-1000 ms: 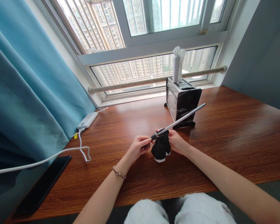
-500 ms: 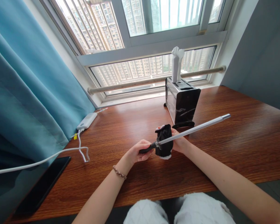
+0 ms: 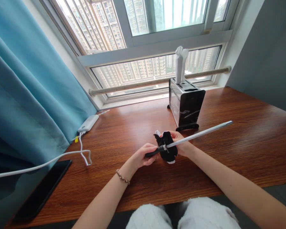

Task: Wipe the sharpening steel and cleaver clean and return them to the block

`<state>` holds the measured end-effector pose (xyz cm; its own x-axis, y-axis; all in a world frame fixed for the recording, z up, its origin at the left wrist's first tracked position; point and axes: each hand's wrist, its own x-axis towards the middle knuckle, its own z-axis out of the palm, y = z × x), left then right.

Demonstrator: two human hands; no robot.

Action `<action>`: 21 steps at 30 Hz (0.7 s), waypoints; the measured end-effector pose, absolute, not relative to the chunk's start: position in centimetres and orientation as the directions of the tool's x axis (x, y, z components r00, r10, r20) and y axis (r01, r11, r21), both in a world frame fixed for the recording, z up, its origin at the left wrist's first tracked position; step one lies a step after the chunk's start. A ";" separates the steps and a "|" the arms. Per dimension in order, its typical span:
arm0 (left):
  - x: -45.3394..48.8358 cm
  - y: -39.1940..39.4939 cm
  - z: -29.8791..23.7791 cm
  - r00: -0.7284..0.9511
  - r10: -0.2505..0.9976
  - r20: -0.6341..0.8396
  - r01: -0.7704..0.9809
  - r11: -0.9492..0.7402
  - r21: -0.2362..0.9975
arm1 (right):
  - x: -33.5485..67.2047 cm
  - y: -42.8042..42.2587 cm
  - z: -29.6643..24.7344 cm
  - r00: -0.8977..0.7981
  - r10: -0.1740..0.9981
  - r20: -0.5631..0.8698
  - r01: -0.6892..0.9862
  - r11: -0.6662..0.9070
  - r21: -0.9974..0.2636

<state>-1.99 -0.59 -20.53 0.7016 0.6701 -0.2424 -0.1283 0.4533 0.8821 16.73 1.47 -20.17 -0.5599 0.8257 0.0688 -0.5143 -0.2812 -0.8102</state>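
Note:
My left hand (image 3: 143, 156) is closed round the black handle of a long silver rod (image 3: 197, 134). The rod slants up to the right over the wooden desk (image 3: 240, 149). My right hand (image 3: 181, 144) is closed on a small black cloth with a white edge (image 3: 167, 147), held against the rod's base near the handle. Both hands hover just above the desk's middle, in front of a black block (image 3: 186, 103).
The black block stands near the window with a white handle (image 3: 181, 63) sticking out of its top. At the left lie a white power bank (image 3: 88, 123), a white cable (image 3: 62, 156) and a black phone (image 3: 43, 190). A blue curtain (image 3: 26, 95) hangs at the left.
The rod has swung down and to the right, now lying flatter over the desk. The cloth has turned in my right hand and sits lower against the rod's base.

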 end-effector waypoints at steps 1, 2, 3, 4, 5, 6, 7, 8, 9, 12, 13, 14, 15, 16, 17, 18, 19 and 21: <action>-1.9 -0.6 -20.5 0.670 0.701 -0.242 -0.127 0.430 0.894 | 16.6 1.5 -20.3 -0.541 0.839 0.064 -0.534 -0.284 -0.797; -1.7 -0.7 -20.4 0.637 0.731 -0.242 -0.125 0.408 0.904 | 16.5 1.6 -20.4 -0.524 0.850 0.054 -0.551 -0.291 -0.782; -1.6 -0.7 -20.4 0.606 0.757 -0.243 -0.122 0.391 0.912 | 16.4 1.6 -20.6 -0.513 0.858 0.039 -0.564 -0.302 -0.769; -1.5 -0.7 -20.4 0.581 0.777 -0.242 -0.121 0.377 0.918 | 16.3 1.6 -20.8 -0.507 0.861 0.023 -0.573 -0.317 -0.756; -1.4 -0.7 -20.4 0.561 0.792 -0.239 -0.123 0.366 0.922 | 16.2 1.6 -20.9 -0.506 0.863 0.008 -0.579 -0.332 -0.744; -1.4 -0.7 -20.5 0.545 0.805 -0.236 -0.130 0.359 0.924 | 16.1 1.6 -21.0 -0.508 0.861 -0.004 -0.581 -0.346 -0.736; -1.4 -0.7 -20.5 0.526 0.819 -0.227 -0.145 0.350 0.926 | 16.0 1.6 -21.0 -0.514 0.858 -0.014 -0.577 -0.357 -0.734; -1.4 -0.7 -20.5 0.504 0.837 -0.213 -0.167 0.337 0.927 | 16.0 1.5 -21.0 -0.521 0.853 -0.021 -0.568 -0.366 -0.737; -1.4 -0.7 -20.5 0.479 0.856 -0.194 -0.195 0.319 0.927 | 16.0 1.5 -21.0 -0.530 0.848 -0.026 -0.556 -0.370 -0.744; -1.6 -0.5 -20.5 0.387 0.911 -0.139 -0.282 0.260 0.923 | 16.1 1.3 -20.9 -0.550 0.834 -0.030 -0.525 -0.374 -0.764; -1.6 -0.4 -20.4 0.361 0.924 -0.125 -0.299 0.242 0.923 | 16.1 1.2 -20.8 -0.553 0.832 -0.029 -0.527 -0.377 -0.762; -1.7 -0.4 -20.4 0.337 0.934 -0.115 -0.309 0.225 0.924 | 16.1 1.2 -20.8 -0.557 0.830 -0.029 -0.530 -0.382 -0.757; -1.8 -0.4 -20.4 0.315 0.943 -0.107 -0.312 0.209 0.927 | 16.1 1.2 -20.8 -0.559 0.828 -0.028 -0.535 -0.387 -0.751; -1.8 -0.4 -20.3 0.298 0.949 -0.101 -0.309 0.196 0.931 | 16.0 1.2 -20.7 -0.560 0.828 -0.026 -0.542 -0.389 -0.745; -1.8 -0.4 -20.3 0.287 0.953 -0.098 -0.298 0.186 0.936 | 16.0 1.1 -20.6 -0.557 0.830 -0.023 -0.549 -0.388 -0.740; -1.7 -0.5 -20.3 0.284 0.954 -0.099 -0.280 0.181 0.943 | 16.0 1.1 -20.5 -0.551 0.834 -0.017 -0.557 -0.383 -0.737; -1.7 -0.6 -20.3 0.286 0.953 -0.103 -0.256 0.180 0.950 | 16.0 1.1 -20.5 -0.546 0.838 -0.012 -0.563 -0.377 -0.735; -1.5 -0.9 -20.1 0.303 0.946 -0.116 -0.199 0.182 0.963 | 15.9 1.0 -20.3 -0.542 0.840 -0.005 -0.568 -0.371 -0.735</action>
